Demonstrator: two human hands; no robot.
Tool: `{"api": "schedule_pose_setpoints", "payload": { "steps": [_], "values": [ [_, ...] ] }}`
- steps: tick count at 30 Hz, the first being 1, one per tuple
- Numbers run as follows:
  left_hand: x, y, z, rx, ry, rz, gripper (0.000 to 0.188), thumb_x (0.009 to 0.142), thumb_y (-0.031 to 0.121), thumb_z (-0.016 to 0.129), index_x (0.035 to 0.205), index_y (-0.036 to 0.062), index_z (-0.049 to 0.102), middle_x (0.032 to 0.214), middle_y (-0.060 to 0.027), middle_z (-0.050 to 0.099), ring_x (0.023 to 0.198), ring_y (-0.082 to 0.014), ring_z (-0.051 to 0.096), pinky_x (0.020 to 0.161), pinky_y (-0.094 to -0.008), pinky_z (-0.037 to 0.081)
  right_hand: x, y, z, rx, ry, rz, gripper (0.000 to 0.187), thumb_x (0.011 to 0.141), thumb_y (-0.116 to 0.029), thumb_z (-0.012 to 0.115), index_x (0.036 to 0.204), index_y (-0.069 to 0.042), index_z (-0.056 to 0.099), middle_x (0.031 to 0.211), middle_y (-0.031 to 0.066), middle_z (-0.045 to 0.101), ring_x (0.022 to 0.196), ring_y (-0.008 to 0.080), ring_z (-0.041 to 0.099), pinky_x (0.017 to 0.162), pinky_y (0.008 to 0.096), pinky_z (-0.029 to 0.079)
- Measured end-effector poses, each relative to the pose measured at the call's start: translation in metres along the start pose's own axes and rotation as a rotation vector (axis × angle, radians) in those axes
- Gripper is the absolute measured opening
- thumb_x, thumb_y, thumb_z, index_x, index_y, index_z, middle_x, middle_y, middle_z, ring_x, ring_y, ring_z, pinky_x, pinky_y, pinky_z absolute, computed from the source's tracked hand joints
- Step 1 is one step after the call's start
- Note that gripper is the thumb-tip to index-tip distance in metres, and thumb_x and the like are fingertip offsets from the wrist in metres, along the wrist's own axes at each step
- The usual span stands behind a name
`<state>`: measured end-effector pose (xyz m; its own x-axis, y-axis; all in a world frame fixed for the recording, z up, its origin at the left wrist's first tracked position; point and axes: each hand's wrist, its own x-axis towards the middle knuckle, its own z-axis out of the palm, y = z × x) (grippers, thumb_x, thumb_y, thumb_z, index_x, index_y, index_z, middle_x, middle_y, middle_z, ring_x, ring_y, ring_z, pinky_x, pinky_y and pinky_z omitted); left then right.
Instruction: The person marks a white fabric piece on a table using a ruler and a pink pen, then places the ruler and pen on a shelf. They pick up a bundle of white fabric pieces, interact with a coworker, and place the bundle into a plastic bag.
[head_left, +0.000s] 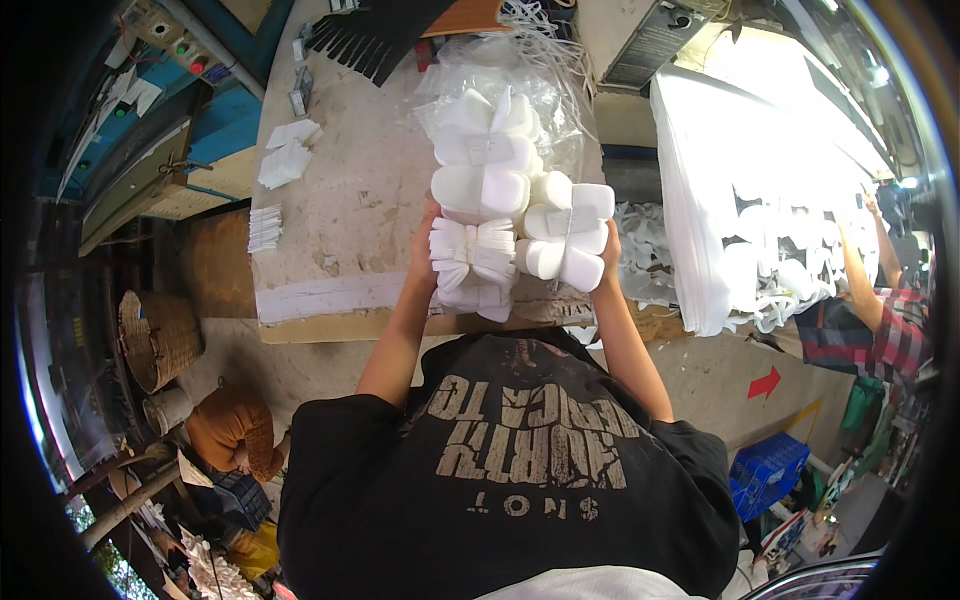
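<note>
Bundles of white rounded foam pieces are gathered at the table's near edge, each banded around its middle. At their left side, my left hand grips the nearest bundle of thin white strips. My right hand clasps the right-hand foam bundle from its outer side. The fingers of both hands are mostly hidden by the foam. Behind the bundles, a crumpled clear plastic bag lies on the worn table.
Small white card stacks lie along the table's left side, near a black fringed sheet. To the right, a co-worker's arm reaches over white cut pieces. A woven basket and a crouching person are at left.
</note>
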<state>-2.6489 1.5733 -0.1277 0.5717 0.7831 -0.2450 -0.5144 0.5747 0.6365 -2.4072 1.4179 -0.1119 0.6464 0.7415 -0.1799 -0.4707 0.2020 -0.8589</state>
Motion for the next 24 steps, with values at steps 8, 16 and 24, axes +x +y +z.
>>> {"api": "schedule_pose_setpoints", "payload": {
  "steps": [8, 16, 24],
  "values": [
    [-0.007, 0.001, 0.002, 0.053, -0.003, 0.081, 0.05, 0.109, 0.035, 0.046, 0.148, 0.0026, 0.048, 0.14, -0.0121, 0.059, 0.127, -0.0246, 0.058, 0.111, -0.0404, 0.046, -0.007, -0.01, 0.008, 0.241, -0.083, 0.114, 0.052, 0.107, -0.029, 0.036, 0.153, -0.006, 0.042, 0.133, 0.0131, 0.062, 0.115, 0.0259, 0.066, 0.1, 0.0414, 0.055],
    [-0.01, -0.013, -0.043, 0.084, 0.032, 0.022, 0.05, 0.108, 0.031, 0.042, 0.144, -0.0034, 0.049, 0.139, -0.0191, 0.059, 0.121, -0.0312, 0.064, 0.104, -0.0452, 0.054, -0.025, -0.03, 0.028, 0.145, -0.127, 0.025, 0.054, 0.108, -0.03, 0.038, 0.158, -0.01, 0.035, 0.138, 0.0117, 0.056, 0.123, 0.0253, 0.06, 0.104, 0.04, 0.051],
    [-0.037, 0.015, 0.0, 0.04, -0.007, 0.11, 0.036, 0.106, 0.022, 0.051, 0.133, 0.0002, 0.058, 0.124, -0.0112, 0.063, 0.112, -0.0201, 0.063, 0.098, -0.0351, 0.052, -0.031, -0.051, 0.044, 0.166, -0.143, 0.042, 0.055, 0.106, -0.03, 0.037, 0.157, -0.008, 0.035, 0.136, 0.0126, 0.057, 0.123, 0.0243, 0.06, 0.104, 0.0392, 0.051]
  ]
}}
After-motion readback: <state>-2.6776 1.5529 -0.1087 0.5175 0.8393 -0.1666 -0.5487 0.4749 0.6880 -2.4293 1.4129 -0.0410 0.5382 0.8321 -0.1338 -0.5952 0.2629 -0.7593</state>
